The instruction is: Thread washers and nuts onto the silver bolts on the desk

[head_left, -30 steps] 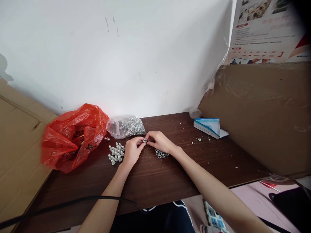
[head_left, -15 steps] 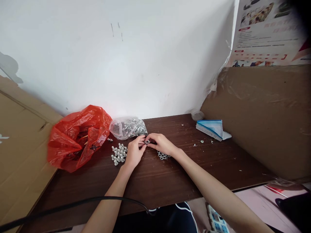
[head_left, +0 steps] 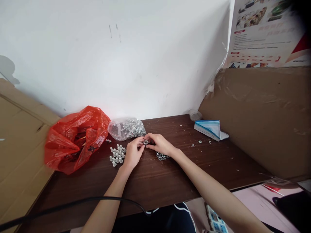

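My left hand (head_left: 132, 152) and my right hand (head_left: 159, 144) meet over the dark wooden table (head_left: 170, 181), fingertips pinched together on one small metal nut and bolt (head_left: 145, 142). A cluster of upright silver bolts (head_left: 117, 154) stands just left of my left hand. A small pile of nuts (head_left: 161, 156) lies under my right wrist. Behind my hands a clear plastic bag of metal parts (head_left: 126, 127) rests against the wall.
A red plastic bag (head_left: 75, 137) lies at the table's left, beside a cardboard sheet (head_left: 19, 142). A blue-and-white packet (head_left: 210, 128) sits at the right by a cardboard panel (head_left: 262, 119). A black cable (head_left: 73, 204) runs along the front edge.
Both hands stay pinched on the small part with only slight finger movement. The view shifted a little.
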